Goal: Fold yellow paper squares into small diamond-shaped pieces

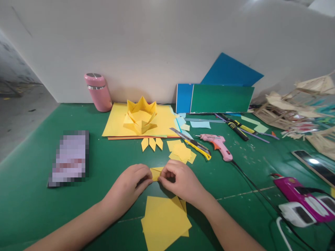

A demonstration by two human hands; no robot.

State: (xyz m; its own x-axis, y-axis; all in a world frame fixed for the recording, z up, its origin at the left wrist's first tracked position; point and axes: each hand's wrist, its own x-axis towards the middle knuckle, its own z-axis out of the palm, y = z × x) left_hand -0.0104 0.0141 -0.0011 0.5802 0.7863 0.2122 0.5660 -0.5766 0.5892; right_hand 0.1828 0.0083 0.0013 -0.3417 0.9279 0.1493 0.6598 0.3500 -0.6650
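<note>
My left hand (131, 183) and right hand (179, 181) both pinch a small yellow folded paper (156, 172) pressed to the green table (31, 195), fingers closed on its left and right edges. Yellow square sheets (164, 221) lie near me; three folded petals (152, 143) and a yellow paper crown (141, 115) sit farther off.

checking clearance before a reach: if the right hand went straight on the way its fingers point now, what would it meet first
The right hand points left, so it would probably meet the small yellow folded paper it is already pinching, then the left hand just beyond. Depth looks level on the green table.
</note>
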